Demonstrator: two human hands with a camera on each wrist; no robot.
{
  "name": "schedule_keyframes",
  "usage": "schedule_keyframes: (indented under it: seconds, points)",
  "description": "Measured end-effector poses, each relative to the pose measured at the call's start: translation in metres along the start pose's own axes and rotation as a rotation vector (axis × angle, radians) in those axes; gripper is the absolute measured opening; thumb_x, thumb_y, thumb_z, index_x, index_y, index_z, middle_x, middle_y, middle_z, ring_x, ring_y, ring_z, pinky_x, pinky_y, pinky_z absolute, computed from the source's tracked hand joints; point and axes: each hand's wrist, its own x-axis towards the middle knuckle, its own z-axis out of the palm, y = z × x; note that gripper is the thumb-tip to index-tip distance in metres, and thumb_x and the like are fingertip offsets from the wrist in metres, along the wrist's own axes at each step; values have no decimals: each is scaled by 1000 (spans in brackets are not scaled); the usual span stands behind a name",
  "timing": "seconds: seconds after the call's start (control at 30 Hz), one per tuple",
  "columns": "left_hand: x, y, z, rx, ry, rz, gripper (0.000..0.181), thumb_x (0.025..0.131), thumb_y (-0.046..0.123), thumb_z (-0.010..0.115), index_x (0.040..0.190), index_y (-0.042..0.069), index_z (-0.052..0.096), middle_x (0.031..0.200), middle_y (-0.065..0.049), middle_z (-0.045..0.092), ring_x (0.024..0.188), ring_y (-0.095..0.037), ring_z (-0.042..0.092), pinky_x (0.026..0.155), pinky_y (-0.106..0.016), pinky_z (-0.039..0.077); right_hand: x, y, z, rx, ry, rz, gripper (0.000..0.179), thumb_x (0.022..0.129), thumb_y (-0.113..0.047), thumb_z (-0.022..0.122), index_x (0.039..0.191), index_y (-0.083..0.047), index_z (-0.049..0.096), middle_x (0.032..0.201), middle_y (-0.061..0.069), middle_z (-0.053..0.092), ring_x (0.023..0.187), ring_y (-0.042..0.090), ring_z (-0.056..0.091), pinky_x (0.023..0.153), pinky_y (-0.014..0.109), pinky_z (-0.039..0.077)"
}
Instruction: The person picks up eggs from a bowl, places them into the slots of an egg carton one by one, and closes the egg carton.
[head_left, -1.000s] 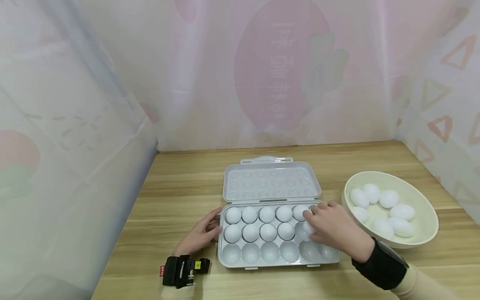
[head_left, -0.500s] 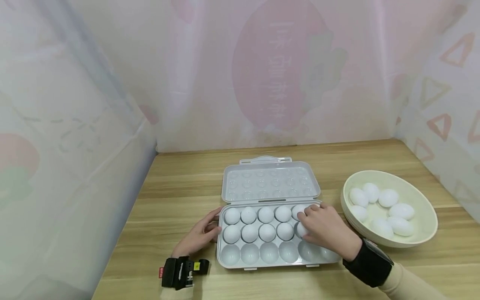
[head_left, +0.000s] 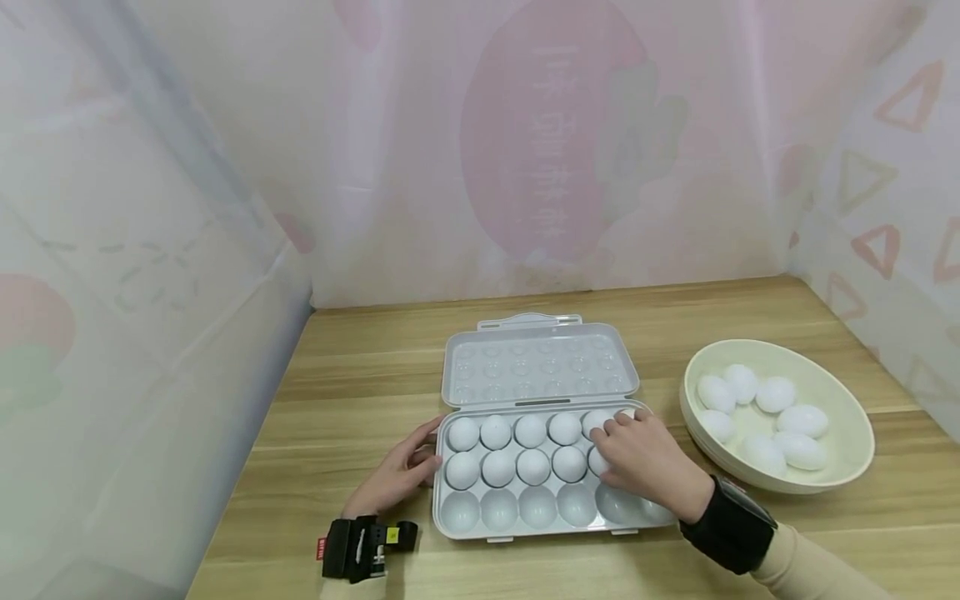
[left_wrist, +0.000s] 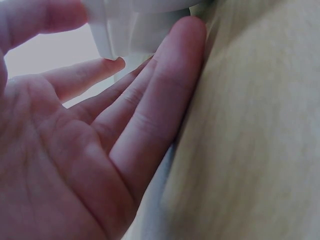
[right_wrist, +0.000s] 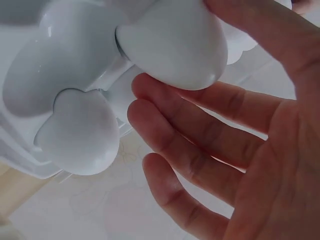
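Observation:
A white plastic egg box lies open on the table, its lid folded back. White eggs sit in its back and middle rows; the front row shows bare cups. My right hand is over the box's right part. In the right wrist view, its thumb and fingers pinch an egg at a cup in the middle row. Another egg sits in a neighbouring cup. At the box's left end, my left hand touches the side, its fingers nearly straight.
To the right stands a cream bowl with several white eggs. Printed curtains hang behind and on both sides of the wooden table.
My right hand has moved slightly left and lowered the egg into a middle-row cup, its fingers still on it. The left hand keeps its place against the box.

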Motion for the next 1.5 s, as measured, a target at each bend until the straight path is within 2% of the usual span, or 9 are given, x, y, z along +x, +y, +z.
schedule_keyframes:
  seconds: [0.27,0.4,0.53,0.8,0.93,1.2,1.33,1.5]
  points:
    - [0,2,-1,1,8,-2,57,94,19,51,144,20,25,137,-25,39,110,-35,51,77,-38,54,-2,1,2,-12,48,-7,28,62,-32,72,65,-11,55,60,2,56,59,21,51,51,34,38]
    - [0,0,-2,-15,-2,5,57,94,18,51,145,20,24,138,-25,38,112,-37,50,79,-39,53,-3,2,0,-8,38,5,32,66,-37,72,65,-11,55,62,2,57,60,21,53,55,36,41]
    - [0,-1,-3,-19,-12,15,57,94,18,51,145,20,24,138,-26,37,113,-38,49,79,-39,53,-4,6,-5,-21,28,26,35,69,-41,72,68,-10,56,64,3,57,62,21,54,56,37,43]
    - [-1,-4,-4,-4,-10,27,56,95,18,50,144,20,25,137,-27,38,113,-39,49,79,-39,53,-7,20,-15,-36,65,86,31,68,-36,74,72,-10,57,64,2,55,60,21,55,57,38,43]
    - [0,-4,-4,-3,-14,27,57,95,18,50,145,19,24,137,-28,37,113,-39,49,79,-39,53,-10,30,-21,-11,71,115,32,69,-35,74,78,-10,57,67,3,61,61,23,59,56,39,45]
    - [1,-3,-2,-11,-17,19,57,95,19,50,145,19,23,137,-28,37,112,-39,50,78,-39,54,-19,60,-40,107,-36,250,31,72,-31,73,94,-12,65,77,5,66,65,26,60,54,40,45]
    - [1,-3,-1,-27,-25,25,57,95,17,50,145,18,23,135,-28,38,110,-38,51,76,-37,54,-25,80,-47,172,-93,310,26,74,-24,71,96,-12,65,81,5,68,60,26,58,48,41,45]
    - [1,-4,-1,-51,-33,33,57,94,14,50,145,17,23,135,-28,38,108,-38,52,75,-36,55,-32,108,-45,291,-198,343,15,78,-15,65,93,-12,65,76,0,65,63,16,57,47,35,43]
